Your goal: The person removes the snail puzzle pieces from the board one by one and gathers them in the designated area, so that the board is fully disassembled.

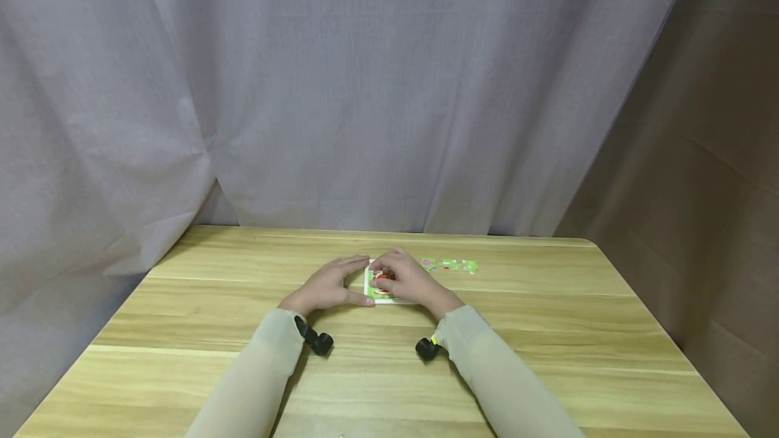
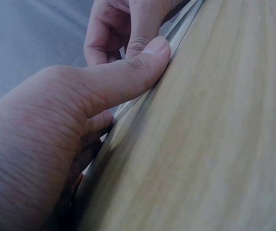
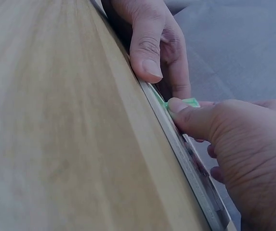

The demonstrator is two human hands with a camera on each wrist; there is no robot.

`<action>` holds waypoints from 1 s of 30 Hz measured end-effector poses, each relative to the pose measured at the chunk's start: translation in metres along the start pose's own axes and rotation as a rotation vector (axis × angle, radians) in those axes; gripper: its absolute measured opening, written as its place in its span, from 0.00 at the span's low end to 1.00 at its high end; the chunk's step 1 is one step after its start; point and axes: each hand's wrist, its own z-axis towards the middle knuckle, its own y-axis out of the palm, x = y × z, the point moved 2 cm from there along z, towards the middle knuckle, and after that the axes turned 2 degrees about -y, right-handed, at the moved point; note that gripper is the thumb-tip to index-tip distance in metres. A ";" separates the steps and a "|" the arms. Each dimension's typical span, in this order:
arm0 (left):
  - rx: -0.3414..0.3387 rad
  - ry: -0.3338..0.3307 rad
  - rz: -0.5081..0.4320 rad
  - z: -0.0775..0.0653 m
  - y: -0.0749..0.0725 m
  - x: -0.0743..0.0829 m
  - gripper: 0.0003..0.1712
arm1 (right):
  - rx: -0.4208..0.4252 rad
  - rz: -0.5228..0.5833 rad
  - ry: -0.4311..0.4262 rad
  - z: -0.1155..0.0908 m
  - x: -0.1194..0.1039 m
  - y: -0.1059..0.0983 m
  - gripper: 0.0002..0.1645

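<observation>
On the table lies a small white-bordered puzzle board [image 1: 367, 282] with a green and red picture, partly hidden by my right hand. My left hand [image 1: 331, 286] spreads at its left end, thumb touching the near edge and straight fingers reaching to the far corner. From the right, my right hand [image 1: 408, 280] is over the board. In the right wrist view its thumb and fingers pinch a thin green puzzle piece [image 3: 191, 102] at the board's edge. The left wrist view shows my left thumb [image 2: 142, 67] along that edge.
Just beyond my right hand, a strip of green puzzle pieces [image 1: 453, 265] lies on the wooden table [image 1: 548, 330]. A grey curtain [image 1: 365, 100] hangs behind the table's far edge, and a darker cloth [image 1: 688, 222] hangs at the right.
</observation>
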 end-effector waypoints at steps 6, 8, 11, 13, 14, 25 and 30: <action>0.001 0.002 -0.006 -0.001 0.000 0.001 0.59 | 0.024 -0.002 -0.024 0.000 0.002 0.000 0.14; 0.001 0.004 -0.007 -0.001 0.000 0.002 0.59 | 0.038 0.005 -0.037 0.000 0.003 0.001 0.14; 0.000 0.006 -0.004 -0.002 -0.001 0.002 0.59 | 0.062 0.023 -0.052 0.000 0.005 0.002 0.13; -0.001 0.007 -0.001 -0.002 -0.001 0.003 0.60 | 0.076 0.038 -0.063 0.000 0.007 0.002 0.13; 0.000 0.007 0.000 -0.002 -0.002 0.003 0.60 | 0.081 0.046 -0.066 0.000 0.007 0.002 0.13; -0.006 0.009 -0.003 -0.001 -0.002 0.003 0.59 | 0.086 0.102 -0.050 -0.005 0.014 -0.002 0.11; -0.003 0.008 -0.001 -0.001 -0.002 0.003 0.60 | 0.114 0.125 0.008 -0.013 0.024 -0.011 0.10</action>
